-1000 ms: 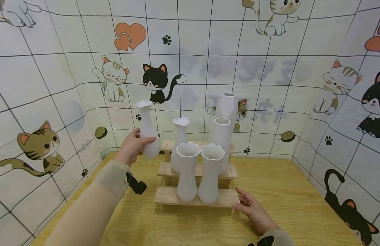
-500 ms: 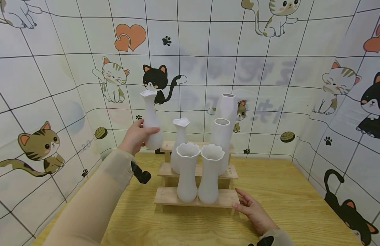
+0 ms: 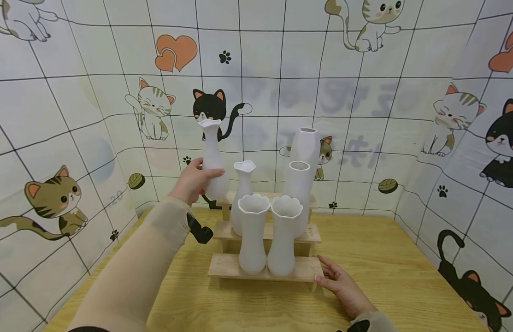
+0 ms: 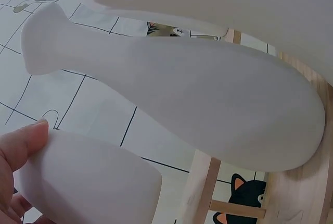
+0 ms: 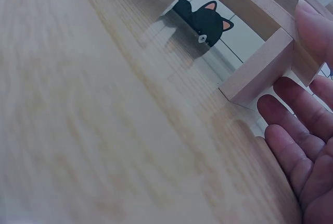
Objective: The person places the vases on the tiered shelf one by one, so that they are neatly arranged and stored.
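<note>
In the head view my left hand (image 3: 191,182) holds a white vase (image 3: 217,185) with a wavy flared rim upright, thumb across its body, in the air left of the top step. The left wrist view shows the rounded bottom of this vase (image 4: 99,177) with the thumb on its side. Close beside it stands a similar wavy-rimmed vase (image 4: 182,88) on the middle step. My right hand (image 3: 342,287) grips the right end of the lowest step of the wooden stand (image 3: 223,266), thumb at the board and fingers around by the leg (image 5: 260,70).
Two scallop-rimmed vases (image 3: 253,240) stand side by side on the lowest step. A round-mouthed vase (image 3: 299,184) is on the middle step at right, a taller angular vase (image 3: 307,143) behind it. The wooden table (image 3: 364,249) meets a cat-print cloth backdrop (image 3: 260,55).
The left hand has carried its vase up and to the right, nearer the top step. My right hand stays at the stand's lower right end.
</note>
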The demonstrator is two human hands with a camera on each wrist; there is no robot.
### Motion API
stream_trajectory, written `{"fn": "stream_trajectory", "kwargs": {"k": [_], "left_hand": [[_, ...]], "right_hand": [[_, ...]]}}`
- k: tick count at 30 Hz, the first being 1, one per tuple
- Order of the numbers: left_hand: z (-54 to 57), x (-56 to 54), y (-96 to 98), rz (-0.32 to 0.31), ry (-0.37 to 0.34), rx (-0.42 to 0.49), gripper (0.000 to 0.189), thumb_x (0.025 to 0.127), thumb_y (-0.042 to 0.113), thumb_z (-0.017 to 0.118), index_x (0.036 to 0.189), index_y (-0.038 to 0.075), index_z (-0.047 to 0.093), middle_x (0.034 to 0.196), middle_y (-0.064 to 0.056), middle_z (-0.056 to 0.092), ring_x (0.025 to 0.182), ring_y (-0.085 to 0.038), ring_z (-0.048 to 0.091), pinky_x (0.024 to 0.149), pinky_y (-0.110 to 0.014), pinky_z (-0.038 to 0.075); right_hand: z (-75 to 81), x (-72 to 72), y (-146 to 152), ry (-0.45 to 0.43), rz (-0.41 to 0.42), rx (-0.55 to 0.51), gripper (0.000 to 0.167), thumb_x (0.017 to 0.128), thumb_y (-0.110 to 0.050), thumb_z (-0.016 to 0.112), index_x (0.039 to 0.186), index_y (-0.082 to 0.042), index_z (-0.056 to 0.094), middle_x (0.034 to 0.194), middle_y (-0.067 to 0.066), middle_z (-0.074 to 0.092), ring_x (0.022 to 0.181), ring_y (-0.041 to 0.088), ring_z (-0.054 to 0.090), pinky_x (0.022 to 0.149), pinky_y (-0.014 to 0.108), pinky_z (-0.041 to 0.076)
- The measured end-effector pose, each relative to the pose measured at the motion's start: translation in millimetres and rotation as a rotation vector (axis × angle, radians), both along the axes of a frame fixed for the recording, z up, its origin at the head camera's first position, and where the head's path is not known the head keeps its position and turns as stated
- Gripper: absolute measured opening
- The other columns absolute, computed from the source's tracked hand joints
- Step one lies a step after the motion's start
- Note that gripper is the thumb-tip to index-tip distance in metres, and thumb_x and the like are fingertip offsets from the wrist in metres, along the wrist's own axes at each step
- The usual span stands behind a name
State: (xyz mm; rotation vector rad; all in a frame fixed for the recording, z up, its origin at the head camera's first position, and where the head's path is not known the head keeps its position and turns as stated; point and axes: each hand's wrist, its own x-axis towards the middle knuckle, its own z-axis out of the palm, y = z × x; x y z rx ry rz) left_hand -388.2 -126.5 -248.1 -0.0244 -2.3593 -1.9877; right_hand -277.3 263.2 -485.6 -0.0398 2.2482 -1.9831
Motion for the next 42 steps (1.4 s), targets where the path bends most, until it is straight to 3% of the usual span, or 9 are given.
{"fn": "stream_trajectory", "kwargs": {"k": [18,42], "left_hand": [[-1.5,-7.6,22.4,-0.019,0.014,0.019,0.073,0.083,0.021,0.077,0.144,0.013,0.037,0.138,-0.010,0.046,0.119,-0.032,0.049,0.094,-0.050,0.044],[-11.6,-17.6,38.7,-0.013,-0.029,-0.002,0.072,0.087,0.016,0.071,0.148,0.016,0.032,0.145,-0.010,0.041,0.126,-0.035,0.043,0.102,-0.057,0.035]], "right_hand": [[0.0,0.2,1.9,-0.014,0.003,-0.009,0.076,0.092,-0.023,0.067,0.153,-0.007,0.024,0.139,0.024,0.045,0.118,0.029,0.051,0.100,0.051,0.035],[-4.5,-1.8,3.8,-0.012,0.002,-0.008,0.076,0.092,-0.023,0.068,0.152,-0.007,0.025,0.136,0.020,0.048,0.117,0.027,0.052,0.100,0.051,0.035]]}}
